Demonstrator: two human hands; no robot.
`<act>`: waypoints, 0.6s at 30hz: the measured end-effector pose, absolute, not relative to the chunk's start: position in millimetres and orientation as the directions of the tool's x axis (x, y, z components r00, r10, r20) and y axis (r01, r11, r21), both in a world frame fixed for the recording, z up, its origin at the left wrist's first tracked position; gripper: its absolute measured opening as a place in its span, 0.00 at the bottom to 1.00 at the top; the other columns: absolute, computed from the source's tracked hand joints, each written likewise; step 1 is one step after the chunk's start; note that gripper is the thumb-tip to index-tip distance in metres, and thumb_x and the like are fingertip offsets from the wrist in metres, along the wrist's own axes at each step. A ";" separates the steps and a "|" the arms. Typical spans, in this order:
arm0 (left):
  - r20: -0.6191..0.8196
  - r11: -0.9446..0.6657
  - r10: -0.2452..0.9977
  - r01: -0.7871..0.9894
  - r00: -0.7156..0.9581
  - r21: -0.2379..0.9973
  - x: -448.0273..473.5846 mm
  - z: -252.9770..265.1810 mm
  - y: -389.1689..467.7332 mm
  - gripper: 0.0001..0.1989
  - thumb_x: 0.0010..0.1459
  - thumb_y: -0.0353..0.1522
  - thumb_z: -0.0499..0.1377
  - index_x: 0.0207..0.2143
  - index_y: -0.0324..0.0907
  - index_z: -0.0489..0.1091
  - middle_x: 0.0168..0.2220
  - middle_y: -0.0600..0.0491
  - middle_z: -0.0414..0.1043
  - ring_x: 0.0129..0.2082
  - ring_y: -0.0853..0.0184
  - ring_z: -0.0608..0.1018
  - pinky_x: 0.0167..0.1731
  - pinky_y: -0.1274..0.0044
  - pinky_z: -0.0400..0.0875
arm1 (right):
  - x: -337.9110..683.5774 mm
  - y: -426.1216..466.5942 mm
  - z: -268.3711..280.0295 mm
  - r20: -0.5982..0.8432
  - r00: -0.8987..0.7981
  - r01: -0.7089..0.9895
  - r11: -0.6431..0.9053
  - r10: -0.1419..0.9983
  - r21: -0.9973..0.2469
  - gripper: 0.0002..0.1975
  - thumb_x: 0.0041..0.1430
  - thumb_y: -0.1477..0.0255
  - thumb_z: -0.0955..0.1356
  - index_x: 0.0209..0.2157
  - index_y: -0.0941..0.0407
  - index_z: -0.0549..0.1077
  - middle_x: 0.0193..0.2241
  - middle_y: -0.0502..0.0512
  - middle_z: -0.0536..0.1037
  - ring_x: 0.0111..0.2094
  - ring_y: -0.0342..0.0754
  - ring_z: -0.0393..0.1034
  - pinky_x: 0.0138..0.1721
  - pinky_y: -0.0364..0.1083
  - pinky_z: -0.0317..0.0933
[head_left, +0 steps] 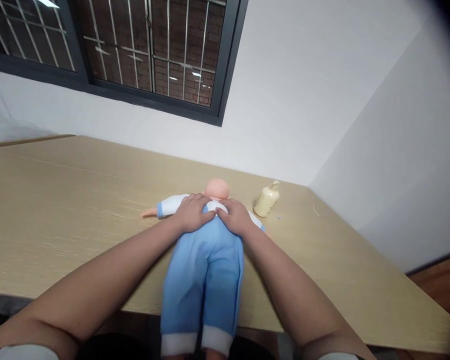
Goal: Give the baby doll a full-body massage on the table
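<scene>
Lying on the wood-grain tabletop [78, 200], the baby doll [204, 257] is pointed lengthwise away, head far, legs past the near edge. Its upper torso is covered from either side by left hand [193, 212] and right hand [235, 216], both laid wide, neither nearer. Blue overalls, white blue-cuffed sleeves, bald pink head; face not shown.

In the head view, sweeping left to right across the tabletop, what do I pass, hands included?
Doll's outstretched hand → its blue cuff → person's left hand → person's right hand → cream bottle.
</scene>
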State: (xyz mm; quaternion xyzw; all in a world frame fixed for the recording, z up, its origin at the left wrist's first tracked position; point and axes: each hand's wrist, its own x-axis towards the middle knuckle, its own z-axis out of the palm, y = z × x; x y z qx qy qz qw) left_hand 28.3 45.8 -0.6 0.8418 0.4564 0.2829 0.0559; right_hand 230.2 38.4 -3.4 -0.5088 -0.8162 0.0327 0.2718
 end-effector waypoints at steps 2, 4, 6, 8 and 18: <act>0.461 -0.590 0.786 0.724 0.413 0.357 26.5 -5.3 45.6 0.22 0.62 0.45 0.55 0.53 0.45 0.72 0.50 0.46 0.73 0.52 0.53 0.72 0.54 0.61 0.64 | 231.4 36.6 -7.1 0.459 -0.318 0.816 0.486 0.830 -0.313 0.18 0.68 0.61 0.63 0.53 0.51 0.75 0.49 0.55 0.78 0.52 0.51 0.69 0.56 0.50 0.57; 0.538 -0.601 0.757 0.718 0.370 0.352 23.1 -9.6 43.7 0.22 0.63 0.44 0.55 0.55 0.43 0.71 0.51 0.46 0.72 0.53 0.54 0.72 0.55 0.62 0.63 | 232.4 32.6 -9.8 0.530 -0.305 0.822 0.500 0.791 -0.274 0.18 0.68 0.62 0.63 0.54 0.53 0.74 0.50 0.57 0.78 0.53 0.52 0.68 0.58 0.51 0.55; 0.639 -0.601 0.712 0.723 0.292 0.340 17.7 -10.9 40.9 0.21 0.62 0.42 0.56 0.53 0.41 0.71 0.50 0.44 0.72 0.53 0.54 0.71 0.55 0.63 0.63 | 233.8 27.4 -9.4 0.606 -0.279 0.844 0.491 0.745 -0.215 0.18 0.67 0.63 0.63 0.54 0.53 0.75 0.50 0.58 0.77 0.53 0.53 0.67 0.58 0.52 0.55; 0.700 -0.605 0.671 0.728 0.246 0.324 11.2 -8.1 37.6 0.17 0.62 0.40 0.56 0.49 0.40 0.72 0.45 0.45 0.72 0.49 0.55 0.72 0.53 0.65 0.65 | 235.6 21.7 -5.2 0.643 -0.245 0.894 0.426 0.726 -0.140 0.18 0.67 0.62 0.62 0.52 0.52 0.76 0.47 0.59 0.77 0.51 0.55 0.68 0.55 0.53 0.56; 0.549 -0.542 0.815 0.578 0.184 0.610 0.3 -0.4 36.8 0.26 0.69 0.44 0.46 0.24 0.42 0.73 0.31 0.50 0.77 0.34 0.62 0.77 0.38 0.72 0.70 | 237.0 4.9 14.5 0.288 -0.123 0.985 0.153 0.950 -0.084 0.32 0.68 0.47 0.51 0.62 0.47 0.66 0.40 0.62 0.82 0.39 0.60 0.76 0.35 0.51 0.58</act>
